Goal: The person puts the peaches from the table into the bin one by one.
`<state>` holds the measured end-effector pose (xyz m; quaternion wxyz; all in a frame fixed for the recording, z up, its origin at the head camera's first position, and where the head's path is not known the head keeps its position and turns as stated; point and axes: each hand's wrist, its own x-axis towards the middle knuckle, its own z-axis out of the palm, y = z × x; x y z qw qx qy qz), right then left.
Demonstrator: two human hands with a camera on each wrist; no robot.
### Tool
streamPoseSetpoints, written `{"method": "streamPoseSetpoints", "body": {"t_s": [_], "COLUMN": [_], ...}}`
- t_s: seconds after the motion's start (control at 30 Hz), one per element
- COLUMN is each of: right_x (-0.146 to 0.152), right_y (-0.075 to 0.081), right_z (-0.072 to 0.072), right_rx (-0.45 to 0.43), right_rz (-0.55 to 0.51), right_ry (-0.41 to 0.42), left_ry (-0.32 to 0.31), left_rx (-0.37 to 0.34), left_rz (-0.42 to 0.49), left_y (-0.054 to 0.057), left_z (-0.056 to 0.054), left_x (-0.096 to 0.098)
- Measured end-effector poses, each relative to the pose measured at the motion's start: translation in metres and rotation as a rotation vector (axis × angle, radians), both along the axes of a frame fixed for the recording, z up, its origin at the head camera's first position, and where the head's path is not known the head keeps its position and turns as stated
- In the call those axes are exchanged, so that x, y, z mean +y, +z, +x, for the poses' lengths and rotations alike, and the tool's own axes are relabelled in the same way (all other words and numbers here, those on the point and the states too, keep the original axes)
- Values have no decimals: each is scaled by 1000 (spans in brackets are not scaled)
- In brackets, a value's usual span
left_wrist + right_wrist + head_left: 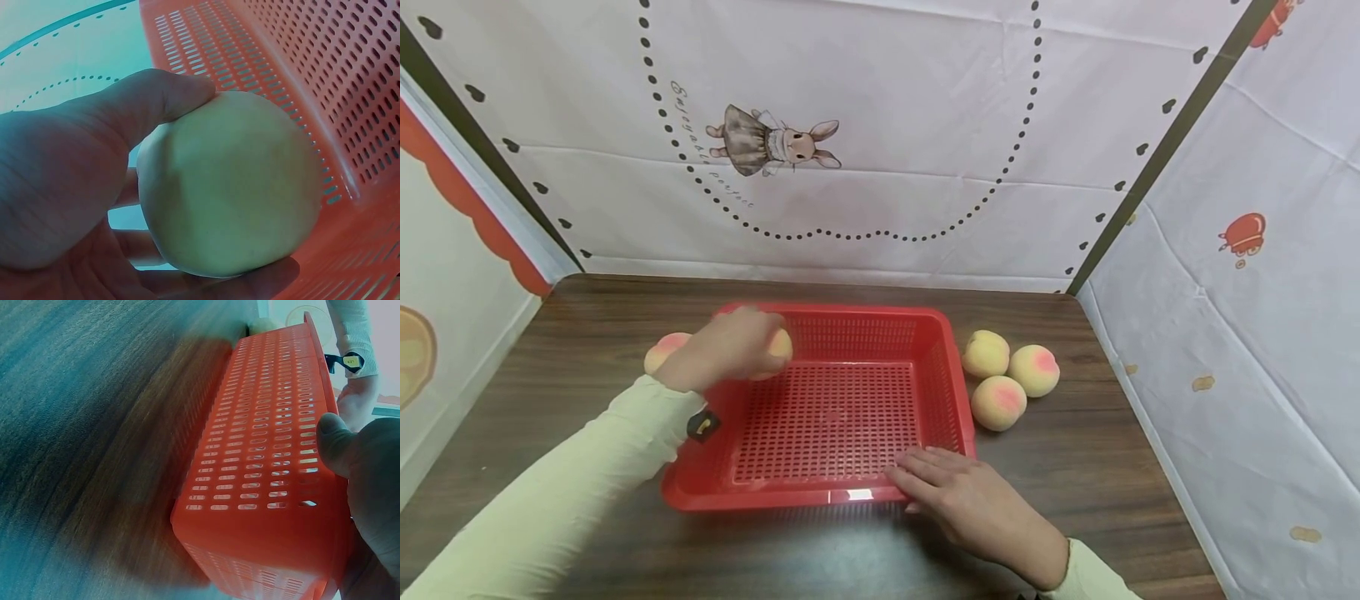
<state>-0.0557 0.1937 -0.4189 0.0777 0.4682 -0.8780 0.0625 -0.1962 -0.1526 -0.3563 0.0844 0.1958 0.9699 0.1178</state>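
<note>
My left hand (727, 348) holds a peach (231, 187) over the left side of a red plastic basket (831, 421), with thumb on one side and fingers around the other. The peach is pale yellow and partly covered by the hand in the head view. My right hand (973, 504) grips the basket's near rim by its right corner. Its fingers lie over the rim, and the thumb presses the outside of the slotted wall in the right wrist view. Beyond the left wrist, another peach (662, 350) with a pink blush lies outside the basket, partly hidden.
Right of the basket, three peaches sit close together on the dark wood table (1075, 467): a yellow peach (986, 354) at the back, a blushed peach (1035, 371) and a nearer peach (998, 403). A printed white cloth (887, 125) hangs behind the table.
</note>
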Motion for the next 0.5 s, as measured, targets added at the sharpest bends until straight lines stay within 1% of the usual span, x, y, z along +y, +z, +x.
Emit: {"method": "streamPoseSetpoints", "body": {"t_s": [0.1,0.2,0.5], "right_x": [0,0,0], "right_y": [0,0,1], "right_z": [1,1,1], "right_rx": [-1,-7,-24], "right_rz": [1,6,21], "right_ry": [0,-1,-6], "left_ry": [35,66,67], "left_rx": [-40,-70,-58], "left_rz": [-24,-27,-19], "left_y": [-1,-3,-10], "left_z": [1,2,1], "left_x": [2,4,6]}}
